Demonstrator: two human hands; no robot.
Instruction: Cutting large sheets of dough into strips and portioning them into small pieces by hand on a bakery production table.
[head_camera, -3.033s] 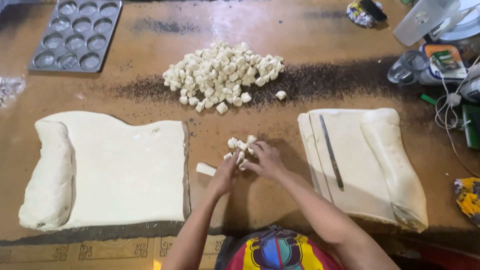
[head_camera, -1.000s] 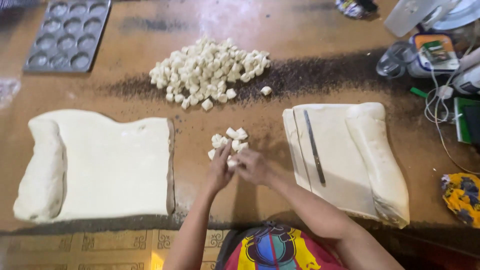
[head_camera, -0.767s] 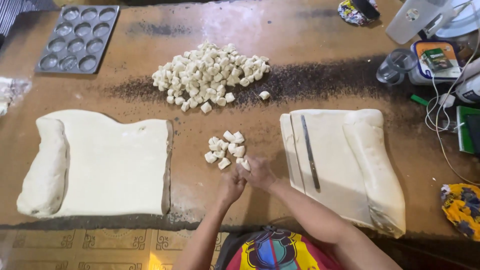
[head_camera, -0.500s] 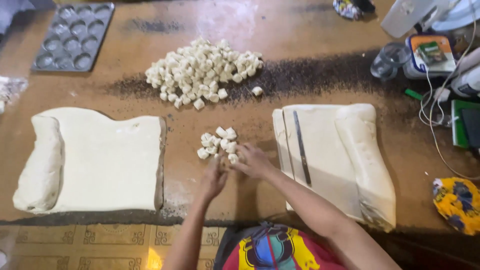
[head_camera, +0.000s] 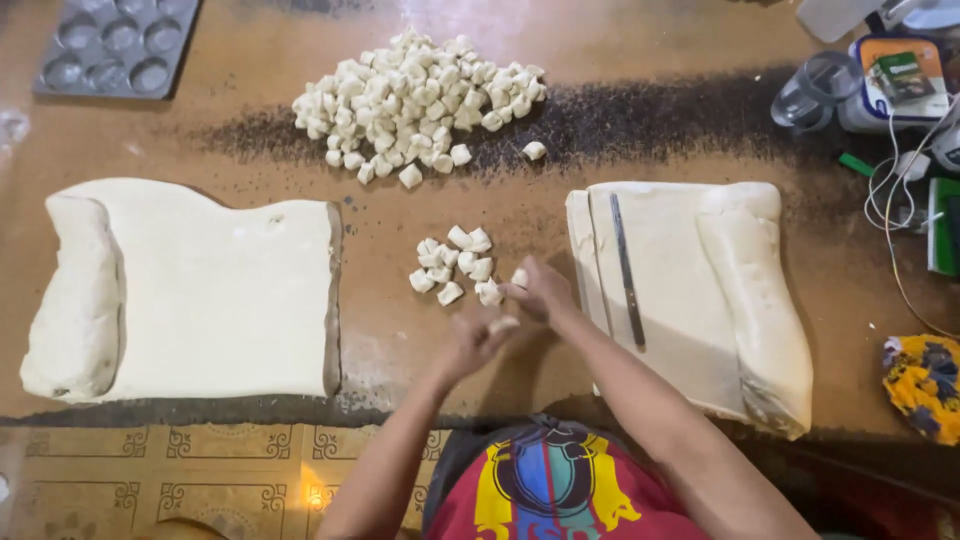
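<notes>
Brown, flour-dusted tabletop (head_camera: 420, 340) fills the head view, with a patterned mat along its near edge. At the far right corner stands a white box-shaped container (head_camera: 895, 85) with an orange top and a small green label, a clear plastic cup (head_camera: 810, 95) tipped beside it, white cables trailing down toward a green-edged object at the right edge. A yellow-and-blue patterned cloth (head_camera: 925, 385) lies lower right; a grey muffin tin (head_camera: 115, 45) sits top left.

Compared with half a second ago, both hands have drawn slightly back from the small cluster of dough pieces (head_camera: 452, 265), which seems to hold a piece or two more. The left hand (head_camera: 475, 340) has its fingers curled loosely around a small dough piece, as far as the blur allows. The right hand (head_camera: 540, 290) pinches another piece at the cluster's right edge.

A large heap of dough pieces (head_camera: 415, 100) lies well beyond. One rolled dough sheet (head_camera: 200, 290) lies left, another dough sheet (head_camera: 690, 290) right, a knife (head_camera: 627, 265) resting on it. Bare table between the sheets leaves working room.
</notes>
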